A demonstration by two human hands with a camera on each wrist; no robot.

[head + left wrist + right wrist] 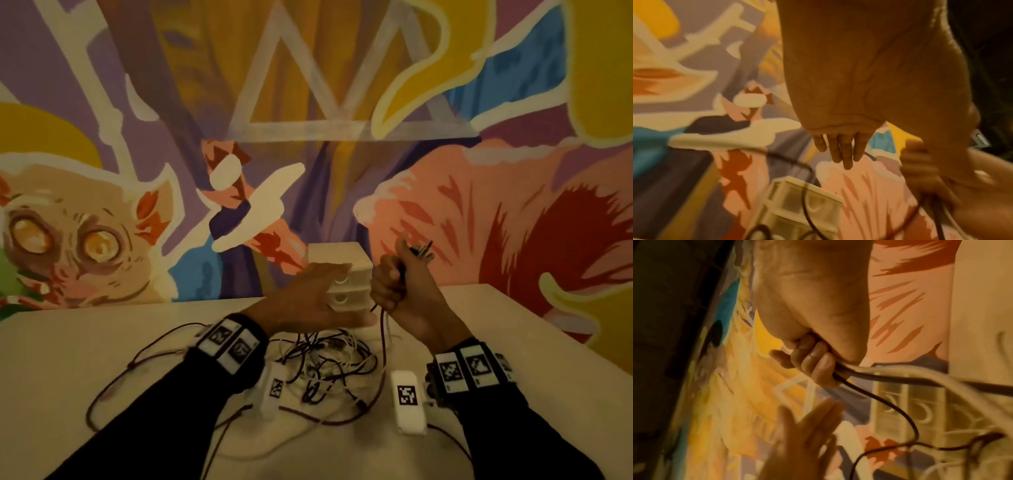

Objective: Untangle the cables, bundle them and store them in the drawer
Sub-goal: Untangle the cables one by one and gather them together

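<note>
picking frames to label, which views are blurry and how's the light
Head view: dim, warm yellow cast, edges bent by the wide lens, cable tangle fairly sharp. Left wrist view: left hand readable, drawer unit and mural smeared. Right wrist view: right hand clear on the cables, left hand motion-blurred.

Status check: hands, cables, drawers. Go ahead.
Right hand raised, fist round dark and white cables. Left hand open, fingers straight, in front of the drawer unit. Both drawers shut. Tangle on the table, not yet bundled.
</note>
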